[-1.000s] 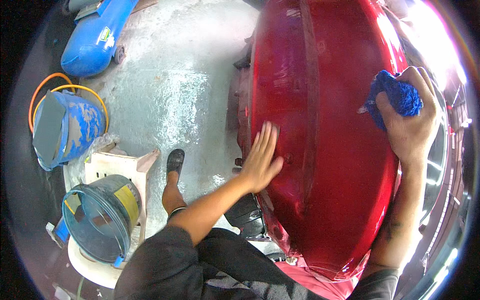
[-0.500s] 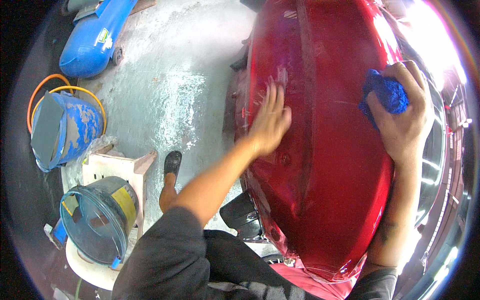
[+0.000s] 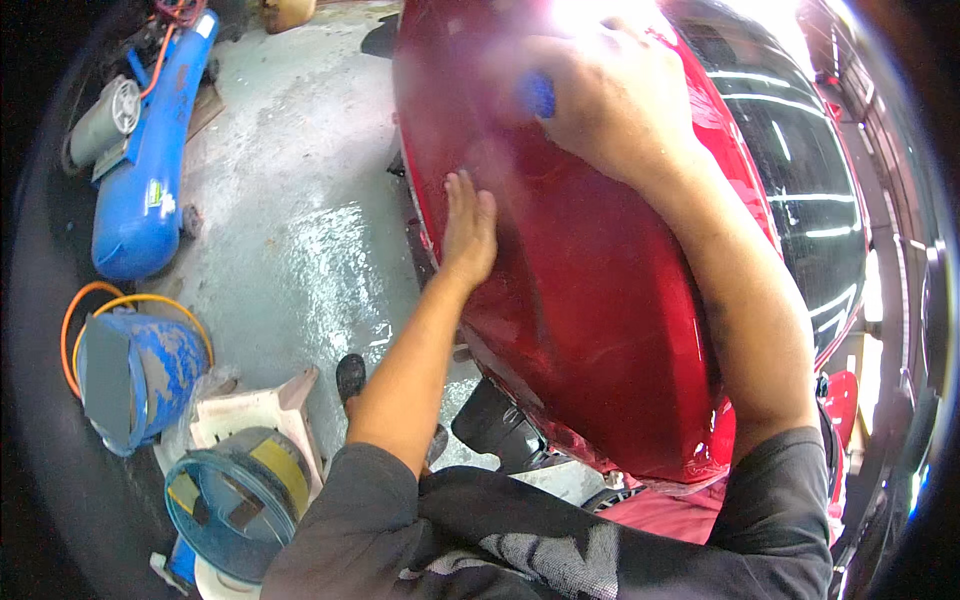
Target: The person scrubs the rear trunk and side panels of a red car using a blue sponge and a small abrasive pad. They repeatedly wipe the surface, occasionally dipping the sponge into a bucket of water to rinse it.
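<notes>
A: Condition of the red body panel?
B: The red body panel (image 3: 610, 340) lies under both hands, a dark window (image 3: 790, 160) beside it on the right. Its lower part reads deep red, with bright reflections along the right edge. The upper part carries a pale cast; residue or glare, I cannot tell.

A: Surroundings?
B: A blue tank (image 3: 140, 225) and a blue bucket (image 3: 175, 360) stand on the left, well apart from the panel.

A: Hands?
B: The right hand (image 3: 620, 105) is closed around a cloth over the upper panel. The left hand (image 3: 470, 232) is open, fingers extended, apparently resting flat near the panel's left edge.

A: And the cloth?
B: Only a small part of the blue cloth (image 3: 540, 95) shows. Contact with the paint is not verifiable.

A: Progress?
B: In my judgement, under way, not complete. The lower part looks more even; the pale upper part appears outstanding. The finished share cannot be determined.
</notes>
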Available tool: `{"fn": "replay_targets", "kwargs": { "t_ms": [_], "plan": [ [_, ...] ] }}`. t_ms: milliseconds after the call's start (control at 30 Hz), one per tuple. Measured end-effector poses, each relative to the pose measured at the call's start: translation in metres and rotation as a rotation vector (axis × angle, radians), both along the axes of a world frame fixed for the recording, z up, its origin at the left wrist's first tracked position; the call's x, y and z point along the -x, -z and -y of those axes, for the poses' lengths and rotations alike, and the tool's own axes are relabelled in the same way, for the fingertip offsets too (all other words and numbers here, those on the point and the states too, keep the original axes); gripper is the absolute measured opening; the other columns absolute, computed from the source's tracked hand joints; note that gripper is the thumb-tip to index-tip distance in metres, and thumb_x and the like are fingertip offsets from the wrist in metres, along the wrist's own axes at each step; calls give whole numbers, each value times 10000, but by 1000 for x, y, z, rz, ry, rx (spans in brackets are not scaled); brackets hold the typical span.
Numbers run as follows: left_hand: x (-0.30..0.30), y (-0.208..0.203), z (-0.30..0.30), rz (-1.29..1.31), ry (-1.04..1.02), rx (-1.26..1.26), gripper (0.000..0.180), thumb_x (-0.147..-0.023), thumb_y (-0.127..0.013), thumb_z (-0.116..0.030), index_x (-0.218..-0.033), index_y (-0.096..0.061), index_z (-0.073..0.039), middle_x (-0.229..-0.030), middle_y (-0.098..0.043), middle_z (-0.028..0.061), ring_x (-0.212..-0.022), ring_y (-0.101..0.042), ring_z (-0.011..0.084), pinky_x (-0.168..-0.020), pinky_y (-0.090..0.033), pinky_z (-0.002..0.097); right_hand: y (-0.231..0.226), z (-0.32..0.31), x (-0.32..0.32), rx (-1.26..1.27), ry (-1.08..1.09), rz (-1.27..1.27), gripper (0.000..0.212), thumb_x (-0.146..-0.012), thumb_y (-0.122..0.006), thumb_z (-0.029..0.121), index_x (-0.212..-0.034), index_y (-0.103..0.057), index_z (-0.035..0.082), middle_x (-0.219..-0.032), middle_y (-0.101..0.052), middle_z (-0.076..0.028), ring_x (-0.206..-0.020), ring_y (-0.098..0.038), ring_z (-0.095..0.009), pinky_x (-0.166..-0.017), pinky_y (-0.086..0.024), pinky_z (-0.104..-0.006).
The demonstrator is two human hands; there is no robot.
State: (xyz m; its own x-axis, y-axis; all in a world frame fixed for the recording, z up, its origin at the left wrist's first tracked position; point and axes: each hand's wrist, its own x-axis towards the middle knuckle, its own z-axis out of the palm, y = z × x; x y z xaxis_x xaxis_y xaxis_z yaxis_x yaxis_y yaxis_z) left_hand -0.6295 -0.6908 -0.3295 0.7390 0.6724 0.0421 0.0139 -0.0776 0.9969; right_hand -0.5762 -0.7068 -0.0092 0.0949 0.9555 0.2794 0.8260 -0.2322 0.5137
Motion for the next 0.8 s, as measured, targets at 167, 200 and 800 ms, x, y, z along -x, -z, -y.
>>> {"fn": "replay_targets", "kwargs": {
  "t_ms": [167,200,800],
  "plan": [
    [84,-9,105,216,232,-168,1040,-1130,-199,-734,-1741,-57,96,-1815,38,368,-1709,18,480,-1394,-52,531,-7,4,5,-3,54,49,253,-841,-779,213,-1094,-780,236,-1021,-774,-125,-1079,-728,-382,-896,-606,-538],
    [85,-8,104,234,250,-177,1033,-1132,-208,-731,-1744,-64,88,-1816,38,366,-1711,17,475,-1394,-54,532,-8,2,5,21,75,66,247,-839,-784,215,-1085,-776,229,-1031,-770,-122,-1086,-725,-382,-894,-605,-540],
    [70,-21,64,140,170,-77,1020,-1139,-188,-703,-1717,-144,137,-1811,-28,375,-1714,-9,463,-1397,-77,522,4,-3,8,-42,-26,63,313,-799,-883,252,-1075,-745,196,-1126,-706,-23,-1167,-698,-309,-927,-600,-496]
  ]
}}
